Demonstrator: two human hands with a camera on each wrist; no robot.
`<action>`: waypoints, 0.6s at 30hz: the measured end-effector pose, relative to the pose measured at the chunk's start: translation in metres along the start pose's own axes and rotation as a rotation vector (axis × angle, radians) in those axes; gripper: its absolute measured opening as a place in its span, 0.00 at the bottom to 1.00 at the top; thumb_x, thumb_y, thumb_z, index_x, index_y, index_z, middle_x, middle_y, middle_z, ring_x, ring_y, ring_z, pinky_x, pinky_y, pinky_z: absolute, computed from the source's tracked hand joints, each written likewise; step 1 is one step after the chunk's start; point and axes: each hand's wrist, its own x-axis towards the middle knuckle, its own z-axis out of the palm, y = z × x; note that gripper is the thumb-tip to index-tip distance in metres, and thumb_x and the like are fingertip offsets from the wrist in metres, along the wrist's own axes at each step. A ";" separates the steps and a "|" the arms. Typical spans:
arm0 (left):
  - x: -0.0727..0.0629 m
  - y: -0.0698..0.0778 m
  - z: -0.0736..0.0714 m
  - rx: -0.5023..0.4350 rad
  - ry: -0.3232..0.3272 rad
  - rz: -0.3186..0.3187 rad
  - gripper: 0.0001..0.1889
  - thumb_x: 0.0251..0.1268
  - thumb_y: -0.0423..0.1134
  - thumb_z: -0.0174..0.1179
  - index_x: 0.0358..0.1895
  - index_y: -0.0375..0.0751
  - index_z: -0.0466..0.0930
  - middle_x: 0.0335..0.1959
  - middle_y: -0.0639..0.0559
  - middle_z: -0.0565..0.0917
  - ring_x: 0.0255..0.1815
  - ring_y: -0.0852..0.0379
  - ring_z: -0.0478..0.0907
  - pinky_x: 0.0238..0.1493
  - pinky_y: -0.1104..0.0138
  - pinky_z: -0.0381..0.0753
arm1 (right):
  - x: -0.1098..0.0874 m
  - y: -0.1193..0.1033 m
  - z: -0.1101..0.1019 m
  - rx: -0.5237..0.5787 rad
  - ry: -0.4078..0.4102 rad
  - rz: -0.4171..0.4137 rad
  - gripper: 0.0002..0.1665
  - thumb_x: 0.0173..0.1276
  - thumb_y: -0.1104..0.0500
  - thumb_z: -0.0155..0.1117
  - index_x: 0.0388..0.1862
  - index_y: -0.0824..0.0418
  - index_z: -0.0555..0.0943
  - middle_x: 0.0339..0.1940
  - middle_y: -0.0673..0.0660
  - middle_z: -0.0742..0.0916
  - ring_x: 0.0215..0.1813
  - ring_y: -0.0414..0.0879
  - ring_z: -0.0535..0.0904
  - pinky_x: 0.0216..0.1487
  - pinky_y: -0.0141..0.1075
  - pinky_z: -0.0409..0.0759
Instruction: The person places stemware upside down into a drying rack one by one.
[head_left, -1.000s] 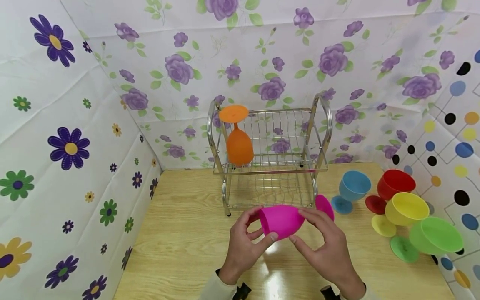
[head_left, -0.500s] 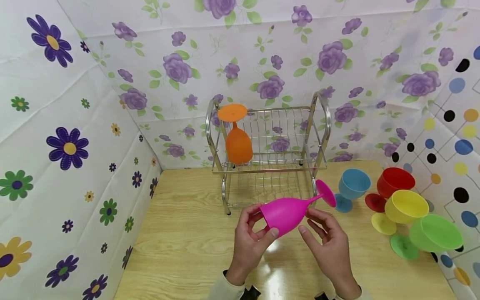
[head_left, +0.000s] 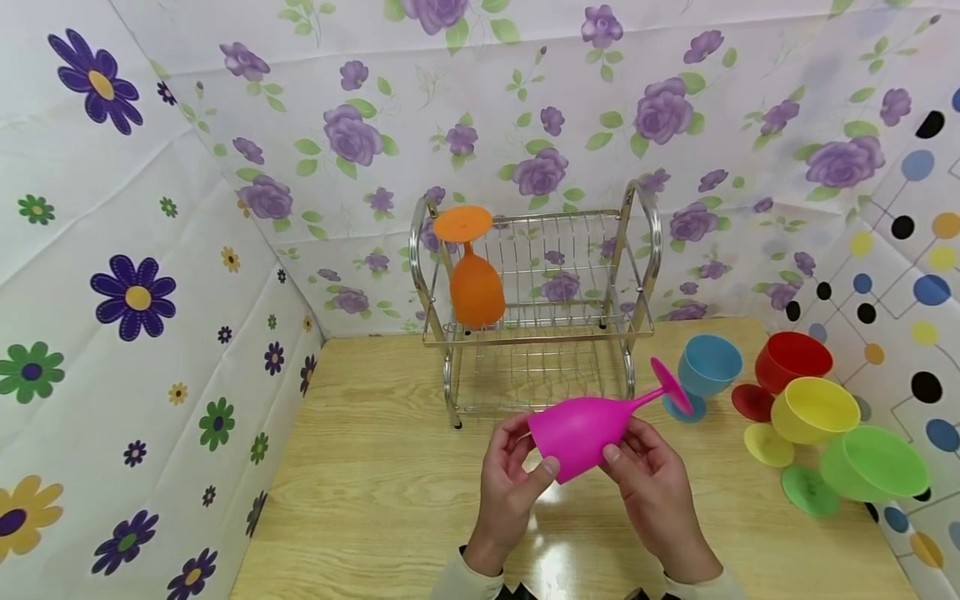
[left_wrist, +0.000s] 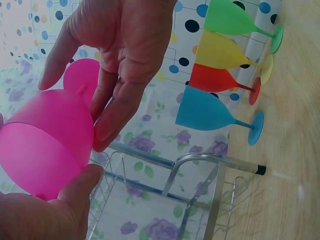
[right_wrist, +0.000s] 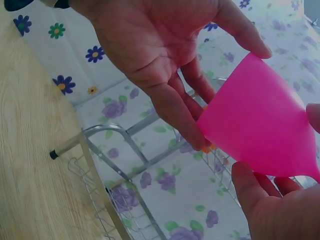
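Above the table (head_left: 360, 500), in front of the metal rack (head_left: 540, 340), my left hand (head_left: 507, 496) pinches the tilted pink cup (head_left: 581, 432) at its rim while my right hand (head_left: 654, 496) pinches it near the stem.

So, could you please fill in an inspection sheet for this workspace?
Surface: wooden table, glare on the near side.
Job's things: pink cup held tilted; orange cup upside down on the metal rack; blue cup, red cup, yellow cup and green cup upright to the right.
Clutter: nothing seen.
Grips: left grip holds the pink cup's rim end; right grip holds its bowl near the stem.
Cables: nothing seen.
Surroundings: flowered sheets left and behind, dotted sheet right.
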 end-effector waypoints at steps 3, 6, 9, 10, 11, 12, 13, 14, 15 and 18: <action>0.000 -0.001 0.001 -0.002 -0.005 -0.002 0.34 0.68 0.29 0.66 0.74 0.27 0.62 0.68 0.40 0.74 0.68 0.46 0.77 0.56 0.56 0.92 | 0.001 0.000 0.000 0.033 -0.009 0.010 0.25 0.79 0.74 0.56 0.72 0.65 0.72 0.58 0.54 0.84 0.58 0.41 0.85 0.60 0.38 0.89; 0.000 0.000 0.001 -0.005 -0.005 0.000 0.35 0.67 0.29 0.66 0.74 0.26 0.62 0.69 0.38 0.74 0.68 0.46 0.77 0.57 0.55 0.91 | 0.002 0.000 -0.001 0.050 -0.012 0.012 0.25 0.79 0.74 0.56 0.72 0.65 0.72 0.58 0.54 0.84 0.58 0.42 0.86 0.60 0.38 0.89; 0.000 0.001 0.000 0.001 -0.009 -0.008 0.34 0.67 0.29 0.66 0.74 0.28 0.63 0.70 0.37 0.74 0.69 0.45 0.77 0.57 0.54 0.91 | 0.002 0.000 -0.001 0.063 -0.018 0.006 0.25 0.78 0.75 0.56 0.72 0.65 0.73 0.58 0.54 0.84 0.58 0.42 0.86 0.60 0.39 0.89; 0.000 0.001 0.000 0.004 -0.009 -0.011 0.34 0.67 0.29 0.66 0.74 0.29 0.64 0.70 0.37 0.74 0.69 0.45 0.77 0.57 0.54 0.91 | 0.003 -0.001 -0.001 0.067 -0.022 0.003 0.25 0.78 0.75 0.56 0.72 0.65 0.73 0.58 0.54 0.84 0.58 0.42 0.86 0.60 0.39 0.89; 0.000 0.001 -0.001 0.008 -0.008 -0.015 0.33 0.67 0.29 0.66 0.74 0.30 0.65 0.70 0.36 0.74 0.69 0.45 0.77 0.57 0.54 0.91 | 0.003 -0.001 -0.001 0.070 -0.027 0.000 0.26 0.78 0.76 0.56 0.72 0.65 0.73 0.58 0.54 0.84 0.58 0.42 0.86 0.60 0.39 0.89; 0.001 0.001 -0.002 0.010 -0.008 -0.017 0.33 0.67 0.30 0.66 0.74 0.31 0.65 0.70 0.36 0.74 0.70 0.45 0.77 0.57 0.54 0.91 | 0.003 -0.001 -0.001 0.075 -0.031 -0.003 0.25 0.78 0.76 0.56 0.71 0.65 0.73 0.57 0.54 0.85 0.58 0.42 0.86 0.60 0.39 0.89; 0.001 0.002 -0.002 0.012 -0.009 -0.016 0.34 0.67 0.30 0.67 0.74 0.31 0.66 0.70 0.36 0.74 0.69 0.45 0.77 0.57 0.54 0.91 | 0.003 -0.001 -0.001 0.076 -0.034 -0.005 0.25 0.78 0.76 0.56 0.71 0.65 0.73 0.57 0.54 0.85 0.58 0.42 0.86 0.60 0.39 0.89; 0.001 0.002 -0.003 0.013 -0.010 -0.014 0.34 0.67 0.30 0.67 0.74 0.31 0.66 0.70 0.37 0.74 0.69 0.46 0.78 0.57 0.54 0.91 | 0.004 -0.002 -0.001 0.076 -0.035 -0.007 0.26 0.77 0.76 0.56 0.71 0.65 0.73 0.57 0.54 0.85 0.57 0.42 0.86 0.60 0.39 0.89; 0.001 0.002 -0.003 0.016 -0.013 -0.011 0.34 0.67 0.30 0.68 0.75 0.31 0.66 0.70 0.37 0.74 0.69 0.46 0.78 0.57 0.54 0.91 | 0.004 -0.002 -0.001 0.076 -0.035 -0.008 0.26 0.77 0.77 0.56 0.71 0.66 0.73 0.57 0.54 0.85 0.57 0.42 0.86 0.60 0.38 0.89; 0.001 0.002 -0.006 0.029 -0.030 0.005 0.34 0.68 0.30 0.69 0.75 0.30 0.67 0.70 0.38 0.75 0.68 0.47 0.79 0.58 0.56 0.91 | 0.005 -0.005 -0.001 0.052 -0.028 -0.013 0.26 0.76 0.77 0.57 0.71 0.66 0.73 0.57 0.54 0.85 0.58 0.42 0.86 0.60 0.38 0.89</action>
